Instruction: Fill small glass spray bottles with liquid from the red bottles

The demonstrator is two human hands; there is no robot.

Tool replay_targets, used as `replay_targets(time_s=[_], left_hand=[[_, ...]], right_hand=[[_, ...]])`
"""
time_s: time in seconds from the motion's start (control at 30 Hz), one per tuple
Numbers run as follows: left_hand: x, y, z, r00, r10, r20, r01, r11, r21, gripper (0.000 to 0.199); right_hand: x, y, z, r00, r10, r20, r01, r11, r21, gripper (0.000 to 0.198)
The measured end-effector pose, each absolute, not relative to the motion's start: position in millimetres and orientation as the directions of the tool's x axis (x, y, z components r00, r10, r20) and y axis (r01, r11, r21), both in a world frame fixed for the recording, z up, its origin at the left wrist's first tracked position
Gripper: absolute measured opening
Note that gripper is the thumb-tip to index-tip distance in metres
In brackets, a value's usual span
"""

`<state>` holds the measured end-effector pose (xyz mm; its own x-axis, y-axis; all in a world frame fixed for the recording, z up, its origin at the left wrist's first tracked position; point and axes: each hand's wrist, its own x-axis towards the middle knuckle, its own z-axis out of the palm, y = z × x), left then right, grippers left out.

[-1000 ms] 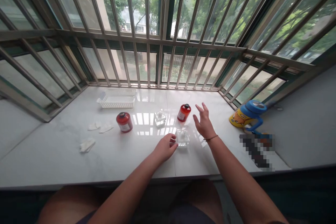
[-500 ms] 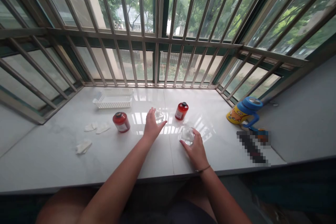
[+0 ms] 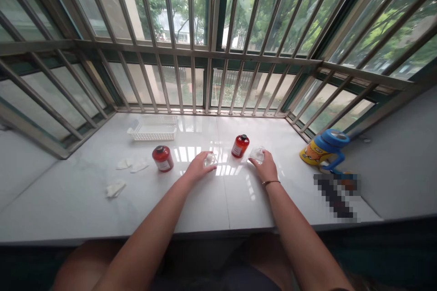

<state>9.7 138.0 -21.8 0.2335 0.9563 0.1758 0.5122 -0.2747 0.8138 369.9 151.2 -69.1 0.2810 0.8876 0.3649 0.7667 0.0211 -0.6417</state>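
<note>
Clear container (image 3: 210,160) and a second clear container (image 3: 256,154), both colourless, see-through and flecked with pale glints, show faintly against the white surface (image 3: 153,209), between its near and far edges. The left hand (image 3: 199,167) clasps the first between thumb and fingers; the right hand (image 3: 268,168) grips the other the same way, just beside a red, black-capped bottle (image 3: 240,146).

Both hands (image 3: 198,167) (image 3: 267,169) apart, partly curled
</note>
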Motion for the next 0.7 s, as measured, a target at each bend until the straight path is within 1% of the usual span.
replay_targets(time_s=[0.17,0.33,0.37,0.4,0.47,0.53,0.57,0.6,0.63,0.7], left_hand=[[-3,75,-19,0.294,0.944,0.147,0.469,-0.277,0.838,0.054],[-9,31,-17,0.313,0.944,0.102,0.420,-0.234,0.877,0.047],[-10,25,-17,0.317,0.944,0.091,0.408,-0.223,0.885,0.045],[-10,20,-16,0.319,0.944,0.083,0.398,-0.213,0.892,0.043],[-9,14,-17,0.318,0.945,0.078,0.388,-0.205,0.899,0.042],[-8,9,-18,0.307,0.948,0.084,0.381,-0.203,0.902,0.042],[-7,8,-18,0.302,0.949,0.088,0.378,-0.204,0.903,0.041],[-7,7,-19,0.299,0.950,0.091,0.375,-0.204,0.904,0.041],[-6,7,-20,0.297,0.950,0.095,0.372,-0.207,0.905,0.041],[-4,5,-21,0.304,0.946,0.110,0.360,-0.221,0.906,0.042]], right_hand=[[379,172,-61,0.283,0.897,0.339,0.760,0.005,-0.650,0.082],[367,136,-54,0.327,0.853,0.406,0.762,0.017,-0.647,0.098],[360,121,-53,0.342,0.837,0.427,0.762,0.018,-0.647,0.095],[350,105,-51,0.348,0.824,0.447,0.764,0.028,-0.645,0.086],[324,67,-48,0.309,0.817,0.488,0.770,0.086,-0.632,0.063],[291,30,-45,0.162,0.844,0.511,0.724,0.251,-0.643,0.042],[273,14,-43,0.080,0.869,0.488,0.670,0.315,-0.672,0.034],[255,0,-41,0.016,0.887,0.462,0.614,0.356,-0.704,0.032],[239,-12,-39,-0.023,0.897,0.441,0.564,0.376,-0.735,0.034],[210,-25,-36,-0.037,0.918,0.395,0.490,0.361,-0.793,0.051]])
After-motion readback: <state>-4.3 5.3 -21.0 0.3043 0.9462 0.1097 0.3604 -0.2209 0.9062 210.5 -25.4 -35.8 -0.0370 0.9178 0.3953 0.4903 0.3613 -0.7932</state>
